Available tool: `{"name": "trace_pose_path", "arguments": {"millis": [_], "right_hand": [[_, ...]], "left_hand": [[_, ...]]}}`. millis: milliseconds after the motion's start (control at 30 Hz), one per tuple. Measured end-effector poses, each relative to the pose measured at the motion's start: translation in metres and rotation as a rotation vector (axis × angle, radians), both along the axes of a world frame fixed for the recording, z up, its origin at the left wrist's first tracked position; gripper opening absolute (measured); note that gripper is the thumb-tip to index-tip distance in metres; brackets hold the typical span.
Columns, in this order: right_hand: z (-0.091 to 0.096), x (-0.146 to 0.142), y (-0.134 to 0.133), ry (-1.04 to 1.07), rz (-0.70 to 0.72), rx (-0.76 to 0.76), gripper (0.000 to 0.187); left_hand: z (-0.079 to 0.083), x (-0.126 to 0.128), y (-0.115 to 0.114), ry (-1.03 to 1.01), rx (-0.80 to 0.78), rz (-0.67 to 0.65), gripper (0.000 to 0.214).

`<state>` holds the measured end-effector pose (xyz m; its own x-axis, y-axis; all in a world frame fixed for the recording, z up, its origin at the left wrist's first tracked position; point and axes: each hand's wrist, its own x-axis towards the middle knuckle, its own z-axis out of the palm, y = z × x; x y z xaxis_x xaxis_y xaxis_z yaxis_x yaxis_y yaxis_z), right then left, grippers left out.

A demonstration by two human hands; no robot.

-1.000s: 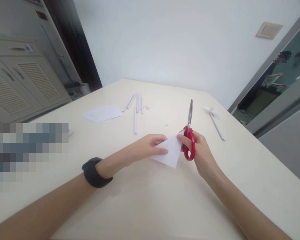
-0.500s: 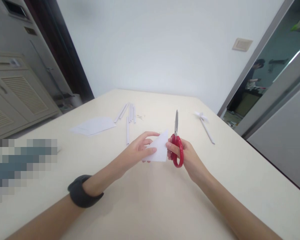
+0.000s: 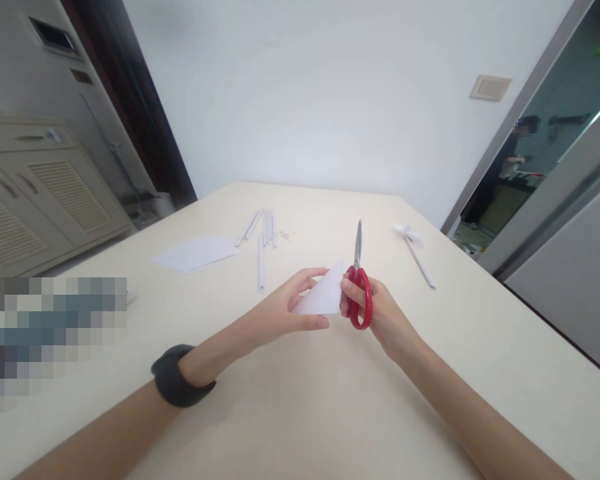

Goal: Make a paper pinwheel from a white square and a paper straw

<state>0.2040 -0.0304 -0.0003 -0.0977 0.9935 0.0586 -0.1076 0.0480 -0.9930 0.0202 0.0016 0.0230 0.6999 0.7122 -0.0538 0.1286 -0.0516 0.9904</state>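
A white folded-looking piece of paper (image 3: 325,293), roughly triangular, is held between my two hands above the table. My left hand (image 3: 293,303) cups it from the left, fingers behind it and the thumb along its lower edge. My right hand (image 3: 367,300) is closed around the red handles of a pair of scissors (image 3: 359,250), whose blades are together and point away from me. The thumb and fingertips of that hand also meet the paper's right edge. A black band (image 3: 177,377) is on my left wrist.
Several rolled paper tubes (image 3: 269,227) lie at the back of the table (image 3: 310,413), beside small loose bits. White sheets (image 3: 197,255) are to the left. A paper pinwheel on a stick (image 3: 419,260) lies right. A person (image 3: 517,150) is beyond the doorway.
My left thumb has slid off the paper's front to below its lower edge, and the paper has tilted. The scissors stay in my right hand. The view has shifted slightly.
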Motion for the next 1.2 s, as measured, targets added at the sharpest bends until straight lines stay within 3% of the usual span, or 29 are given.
{"name": "trace_pose_path", "arguments": {"millis": [167, 267, 367, 533, 700, 867, 1000, 1200], "right_hand": [[-0.001, 0.001, 0.000, 0.022, 0.015, -0.022, 0.026], [-0.002, 0.002, 0.001, 0.013, 0.004, -0.020, 0.025], [-0.003, 0.003, 0.002, -0.001, 0.011, -0.010, 0.021], [-0.001, 0.003, 0.002, -0.043, -0.033, -0.023, 0.017], [0.000, 0.000, 0.002, -0.110, -0.074, -0.026, 0.012], [0.000, -0.003, 0.001, -0.147, -0.080, -0.051, 0.011], [0.000, -0.005, 0.001, -0.166, -0.087, -0.050, 0.011], [0.001, -0.006, 0.000, -0.168, -0.095, -0.057, 0.011]], "left_hand": [[0.002, -0.002, 0.001, -0.051, -0.026, -0.029, 0.074], [-0.002, -0.003, 0.003, -0.058, -0.020, -0.025, 0.062], [-0.008, -0.003, 0.004, -0.102, -0.034, 0.030, 0.047], [-0.010, -0.003, 0.005, -0.106, -0.089, 0.121, 0.039], [-0.005, -0.003, 0.007, 0.073, 0.001, 0.137, 0.045], [-0.014, -0.002, 0.006, 0.122, 0.194, 0.188, 0.031], [-0.023, -0.003, 0.008, 0.176, 0.274, 0.331, 0.025], [-0.020, -0.006, 0.011, 0.053, 0.080, 0.440, 0.042]]}}
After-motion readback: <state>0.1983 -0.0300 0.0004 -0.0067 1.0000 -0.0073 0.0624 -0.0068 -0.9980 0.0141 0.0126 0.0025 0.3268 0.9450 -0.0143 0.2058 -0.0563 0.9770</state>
